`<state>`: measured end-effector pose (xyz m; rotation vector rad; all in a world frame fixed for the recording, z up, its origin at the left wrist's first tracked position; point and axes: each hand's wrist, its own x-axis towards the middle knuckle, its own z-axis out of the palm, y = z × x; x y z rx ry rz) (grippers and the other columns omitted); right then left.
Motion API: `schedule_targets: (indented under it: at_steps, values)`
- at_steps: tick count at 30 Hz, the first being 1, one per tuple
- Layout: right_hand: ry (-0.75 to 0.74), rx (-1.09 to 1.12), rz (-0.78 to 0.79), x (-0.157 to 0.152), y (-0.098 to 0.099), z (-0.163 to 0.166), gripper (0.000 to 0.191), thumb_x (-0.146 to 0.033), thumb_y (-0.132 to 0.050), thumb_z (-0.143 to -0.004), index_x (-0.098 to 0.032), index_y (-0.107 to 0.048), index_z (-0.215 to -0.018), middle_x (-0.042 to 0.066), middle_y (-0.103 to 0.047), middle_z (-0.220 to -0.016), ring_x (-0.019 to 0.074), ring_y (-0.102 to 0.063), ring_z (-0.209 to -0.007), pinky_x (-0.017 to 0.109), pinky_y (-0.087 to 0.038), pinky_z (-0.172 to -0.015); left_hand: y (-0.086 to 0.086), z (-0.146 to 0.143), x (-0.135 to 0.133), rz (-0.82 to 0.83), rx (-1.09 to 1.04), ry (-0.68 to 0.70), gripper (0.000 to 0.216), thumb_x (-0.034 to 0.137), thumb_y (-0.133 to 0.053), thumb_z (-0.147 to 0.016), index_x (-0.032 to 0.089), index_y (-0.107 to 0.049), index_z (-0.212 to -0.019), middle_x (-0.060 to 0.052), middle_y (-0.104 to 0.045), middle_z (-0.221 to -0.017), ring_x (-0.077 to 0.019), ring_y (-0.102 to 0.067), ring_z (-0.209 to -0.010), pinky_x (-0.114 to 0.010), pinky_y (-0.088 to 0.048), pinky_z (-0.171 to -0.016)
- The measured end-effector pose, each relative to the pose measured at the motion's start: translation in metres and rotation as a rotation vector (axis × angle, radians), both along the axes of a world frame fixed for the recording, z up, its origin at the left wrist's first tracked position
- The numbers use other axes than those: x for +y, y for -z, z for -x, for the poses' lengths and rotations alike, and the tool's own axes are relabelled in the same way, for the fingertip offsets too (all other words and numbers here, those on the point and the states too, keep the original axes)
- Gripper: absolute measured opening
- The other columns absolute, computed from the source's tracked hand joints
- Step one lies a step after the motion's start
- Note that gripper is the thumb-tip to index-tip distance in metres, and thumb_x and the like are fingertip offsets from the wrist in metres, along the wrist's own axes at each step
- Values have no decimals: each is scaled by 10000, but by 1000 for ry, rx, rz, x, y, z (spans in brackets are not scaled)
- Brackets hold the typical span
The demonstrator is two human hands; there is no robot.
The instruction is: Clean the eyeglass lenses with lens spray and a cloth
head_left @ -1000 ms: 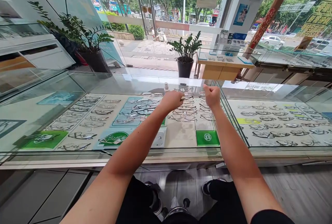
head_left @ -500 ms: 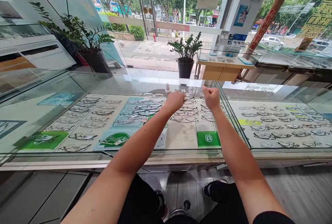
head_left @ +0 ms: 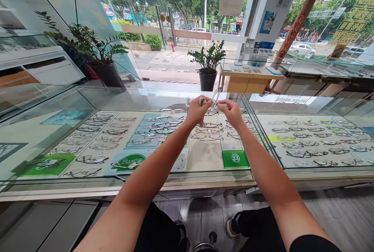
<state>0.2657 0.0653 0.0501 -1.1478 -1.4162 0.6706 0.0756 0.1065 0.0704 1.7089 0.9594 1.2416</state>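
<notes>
Both my arms reach out over a glass display counter [head_left: 175, 100] full of eyeglass frames. My left hand [head_left: 196, 110] is closed around a small light cloth [head_left: 202, 101]. My right hand [head_left: 230, 111] pinches a thin-rimmed pair of glasses [head_left: 215, 98], held between the two hands just above the glass top. A small white spray bottle [head_left: 187, 102] stands on the counter just left of my left hand. Rows of eyeglass frames [head_left: 157, 125] lie on trays under the glass.
A second glass case [head_left: 315, 135] with more frames adjoins on the right. Potted plants [head_left: 208, 65] [head_left: 96, 55] stand beyond the counter by the glass storefront. A wooden display table [head_left: 251, 74] is at the back right. My legs and a stool base show below.
Both hands have lifted from the glass top and turned toward each other. The glasses and cloth now show between them. The view has tilted slightly down.
</notes>
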Motion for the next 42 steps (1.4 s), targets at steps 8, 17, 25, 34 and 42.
schedule_targets:
  at_steps: [8, 17, 25, 34, 42]
  values:
    - [-68, 105, -15, 0, -2, 2, 528, -716, -906, -773, -226, -766, -913, -101, -297, -569, 108, -211, -585, 325, -207, -618, 4, 0, 2, 74, -108, 126, 495, 648, -924, -746, 203, -756, -883, 4, -619, -773, -169, -502, -733, -331, -440, -711]
    - [-25, 125, -22, -2, -7, -1, 508, -699, -930, -759, -230, -772, -872, -102, -313, -547, 100, -216, -564, 322, -221, -587, 3, 2, 3, 36, -113, 232, 570, 698, -956, -735, 184, -796, -924, -21, -685, -790, -187, -585, -798, -347, -481, -785]
    - [0, 94, -84, -3, -7, -1, 375, -593, -886, -811, -234, -779, -842, -94, -325, -567, 109, -239, -569, 324, -227, -592, 4, 1, 7, -35, -99, 232, 549, 706, -940, -764, 184, -815, -879, -15, -698, -780, -176, -559, -774, -350, -456, -801]
    - [108, 19, -102, -4, -8, -6, 250, -483, -772, -861, -237, -737, -830, -103, -318, -566, 123, -274, -555, 322, -264, -593, 10, 5, 14, -87, -45, 146, 408, 609, -827, -867, 202, -828, -896, -20, -684, -752, -183, -534, -729, -340, -426, -727]
    - [605, -198, -203, -4, -5, -11, 186, -391, -594, -1010, -242, -656, -1102, 25, -796, -880, 189, -608, -648, 394, -468, -756, 14, 6, 14, -147, 165, 49, 303, 496, -708, -925, 211, -794, -869, -3, -666, -707, -192, -535, -701, -336, -377, -699]
